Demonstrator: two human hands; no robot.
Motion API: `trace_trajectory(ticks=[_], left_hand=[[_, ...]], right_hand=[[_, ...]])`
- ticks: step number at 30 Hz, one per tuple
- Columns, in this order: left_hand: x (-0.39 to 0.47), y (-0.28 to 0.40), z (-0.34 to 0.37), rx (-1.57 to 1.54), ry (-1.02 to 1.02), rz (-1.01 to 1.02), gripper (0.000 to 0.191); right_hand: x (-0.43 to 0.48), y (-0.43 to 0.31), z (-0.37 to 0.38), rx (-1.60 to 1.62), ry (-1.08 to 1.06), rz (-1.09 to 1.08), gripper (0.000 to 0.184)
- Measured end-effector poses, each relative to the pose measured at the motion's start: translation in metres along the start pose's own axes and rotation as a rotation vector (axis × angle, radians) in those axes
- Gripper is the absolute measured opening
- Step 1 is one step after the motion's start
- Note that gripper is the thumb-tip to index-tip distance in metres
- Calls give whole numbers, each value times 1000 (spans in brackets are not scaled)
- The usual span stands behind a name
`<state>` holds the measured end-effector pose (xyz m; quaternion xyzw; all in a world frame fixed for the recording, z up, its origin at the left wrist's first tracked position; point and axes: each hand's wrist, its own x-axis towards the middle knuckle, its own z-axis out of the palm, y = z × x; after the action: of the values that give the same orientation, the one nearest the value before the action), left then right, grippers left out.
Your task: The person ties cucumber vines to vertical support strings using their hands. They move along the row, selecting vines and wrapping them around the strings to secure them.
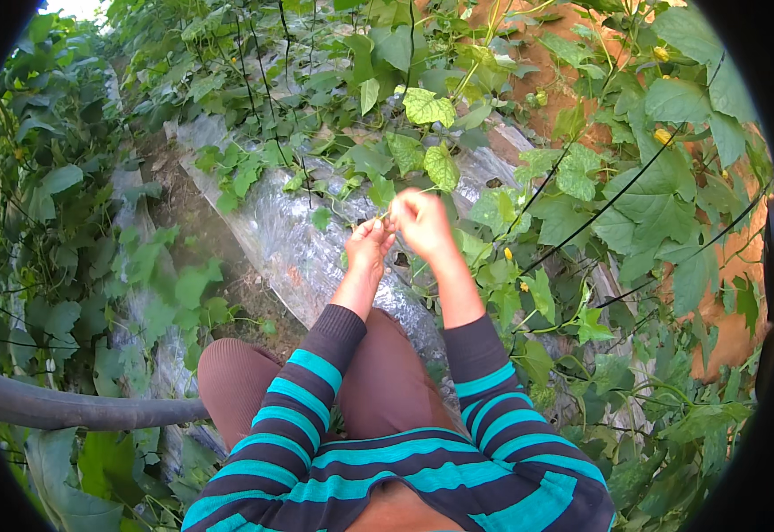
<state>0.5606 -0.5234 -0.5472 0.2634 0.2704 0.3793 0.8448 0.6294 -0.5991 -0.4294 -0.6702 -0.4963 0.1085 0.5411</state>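
Note:
My left hand [367, 247] is raised over the plastic-covered bed, thumb and fingertips pinched on a thin green vine stem [383, 215]. Close against it, my right hand [421, 223] is blurred, its fingers curled near the same stem. Whether those right fingers grip anything is unclear. Just beyond both hands hang pale, mottled vine leaves [441, 167]. Silvery plastic mulch film [274, 213] lies beneath, with a small dark hole [401, 259] in it near my wrists.
Black strings [580, 229] slant through climbing vines with yellow flowers [663, 136] on the right. A thick dark hose or pipe [94, 403] comes in from the left to my knee [234, 372]. Bare soil [184, 186] runs beside the film, and dense foliage [47, 193] stands left.

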Motion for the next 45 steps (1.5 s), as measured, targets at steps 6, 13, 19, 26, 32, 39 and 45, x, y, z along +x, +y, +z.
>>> trace_trajectory(ticks=[6,13,19,26,32,39,45], left_hand=[[-12,-3,9,6,-39,-107,12],[-7,1,10,19,-79,-143,9],[-5,-3,13,21,-109,-137,10],[-7,-3,18,21,-75,-98,13],[-9,-7,21,93,-42,-21,12],[-1,-3,17,88,-2,35,12],[8,-1,14,102,22,55,13]], right_hand=[[-17,78,21,202,88,332,10],[-9,93,12,373,13,270,10],[-14,96,17,279,189,166,6],[-16,82,10,113,138,185,4],[-22,75,20,-321,315,3,8],[-72,94,8,-6,322,228,4],[-83,-34,-38,-151,-930,14,11]])
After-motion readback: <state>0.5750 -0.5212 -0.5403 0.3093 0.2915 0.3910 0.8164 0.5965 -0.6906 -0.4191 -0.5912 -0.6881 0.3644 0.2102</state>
